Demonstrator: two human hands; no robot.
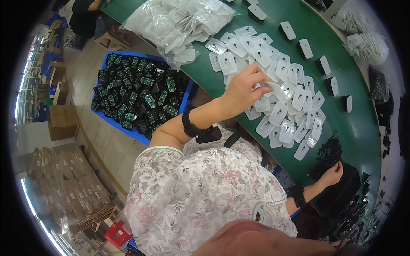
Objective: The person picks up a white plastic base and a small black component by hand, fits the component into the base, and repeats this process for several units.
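- Head view: the left hand [247, 87], between 1 and 2 o'clock, has thumb and fingers pinched on a plate [270, 86], over the heap; its far end blurs into the plates beneath.
- Right hand [331, 175], near 4 o'clock: fingers curled, just beside the bits [329, 150]; whether they grip anything, I cannot tell.
- Heaped plates [278, 113] spread from 1 to 3 o'clock: thin, translucent white, round-cornered, many with a small dark mark mid-face. Overlap hides the lower ones.
- Bits: tiny, black, loose, too small to make out singly.
- A black box [344, 192], near 4 o'clock, sits partly behind the right hand, its edges lost in dark clutter.
- Blocks [305, 48], white-faced with black sides, stand apart in a curved row from 1 to 3 o'clock on the smooth green table [358, 141].
- Clear, wrinkled bag [179, 25], toward 12 o'clock, holds more white plates; the upper edge cuts it off.
- Blue bin [96, 98], 10 o'clock: black housings and green boards, jumbled; the left arm covers its near corner.
- Another person [83, 19], between 10 and 11 o'clock, is cropped by the upper edge.
- Floral cloth [205, 192] fills 6 o'clock.
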